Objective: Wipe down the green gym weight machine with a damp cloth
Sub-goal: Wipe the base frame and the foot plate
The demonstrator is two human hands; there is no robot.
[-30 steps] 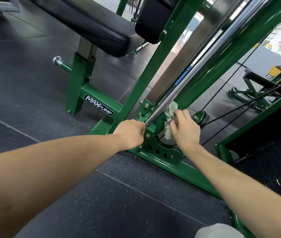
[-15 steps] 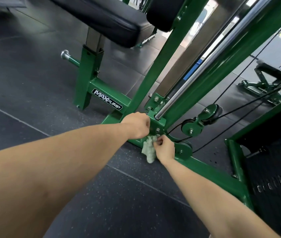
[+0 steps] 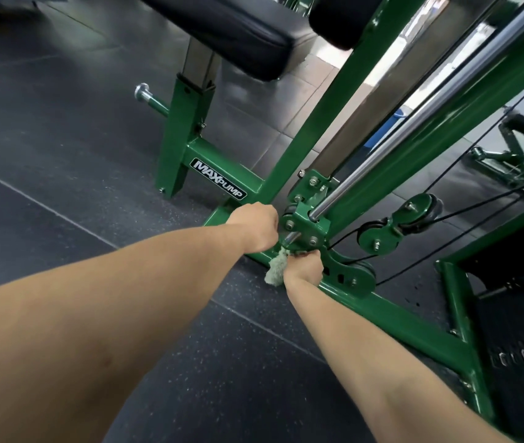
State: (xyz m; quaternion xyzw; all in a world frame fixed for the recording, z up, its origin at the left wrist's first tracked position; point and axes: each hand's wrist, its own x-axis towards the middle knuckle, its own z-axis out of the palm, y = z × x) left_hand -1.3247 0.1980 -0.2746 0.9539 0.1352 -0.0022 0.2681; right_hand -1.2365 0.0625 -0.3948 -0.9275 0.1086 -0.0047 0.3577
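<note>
Head view, looking down and forward.
Close above the machine's green base frame (image 3: 391,311) at centre; dark floor (image 3: 62,174) filling the left.

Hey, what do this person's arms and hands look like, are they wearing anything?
Both forearms are bare, with no sleeves in view. The left hand and right hand wear no gloves, and no watch, ring or wristband shows on either.
</note>
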